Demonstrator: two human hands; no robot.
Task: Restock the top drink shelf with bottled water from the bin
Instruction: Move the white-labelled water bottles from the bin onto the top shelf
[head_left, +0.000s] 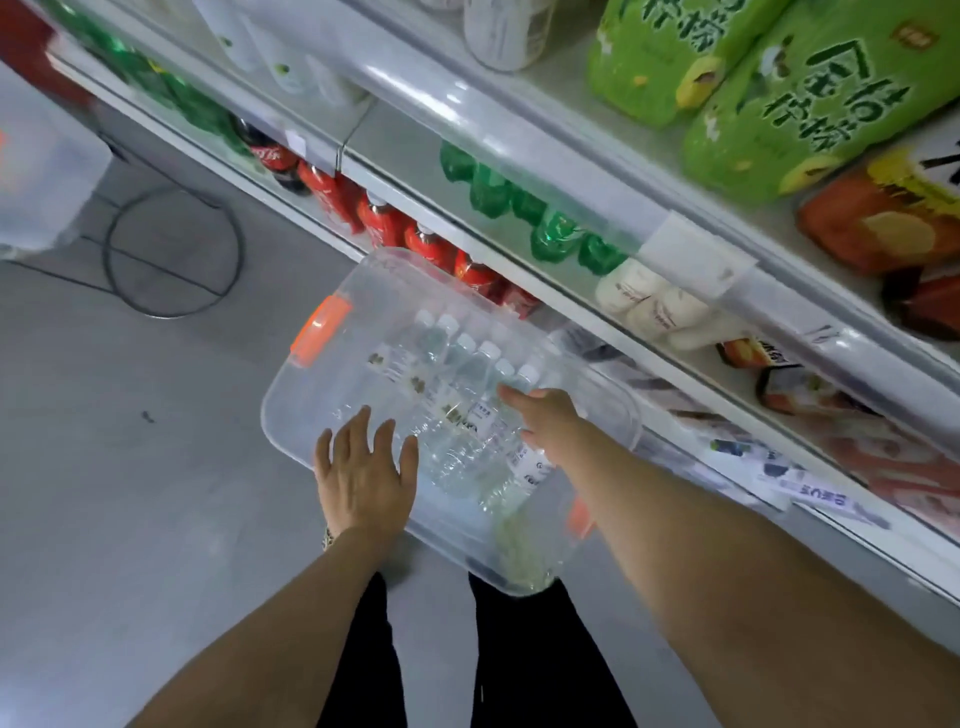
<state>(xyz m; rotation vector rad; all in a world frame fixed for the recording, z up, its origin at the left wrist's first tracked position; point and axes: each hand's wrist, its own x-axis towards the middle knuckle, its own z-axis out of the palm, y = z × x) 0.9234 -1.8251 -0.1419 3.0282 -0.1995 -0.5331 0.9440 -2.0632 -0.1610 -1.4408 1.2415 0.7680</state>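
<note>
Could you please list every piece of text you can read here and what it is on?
"金桔柠檬": green drink pack, upper shelf.
"Coca-Cola": red label of the cola bottle.
Too blurred to read: labels on the water bottles, white bottles, shelf tag.

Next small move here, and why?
Probably close the right hand round the water bottle under it and lift: it is down among the bottles in the bin, while the left hand hovers open, holding nothing.

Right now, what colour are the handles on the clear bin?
Orange. The head view shows one handle best, on the clear bin.
</note>
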